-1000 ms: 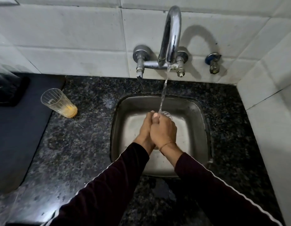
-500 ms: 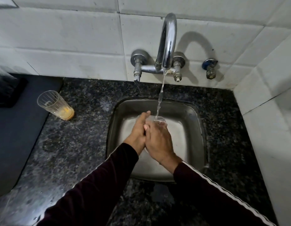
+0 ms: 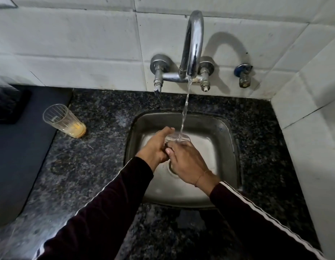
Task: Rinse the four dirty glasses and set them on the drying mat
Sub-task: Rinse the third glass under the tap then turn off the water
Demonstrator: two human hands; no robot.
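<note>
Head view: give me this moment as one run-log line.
step: rinsing | glass under tap stream over sink | left hand and right hand both hold it | dirty glass waits on counter

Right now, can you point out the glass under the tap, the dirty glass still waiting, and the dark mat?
glass being rinsed point(image 3: 179, 137): head view, on its clear rim under the stream.
dirty glass point(image 3: 66, 121): head view, on its ribbed side wall.
drying mat point(image 3: 22, 156): head view, on its bare dark surface.
</note>
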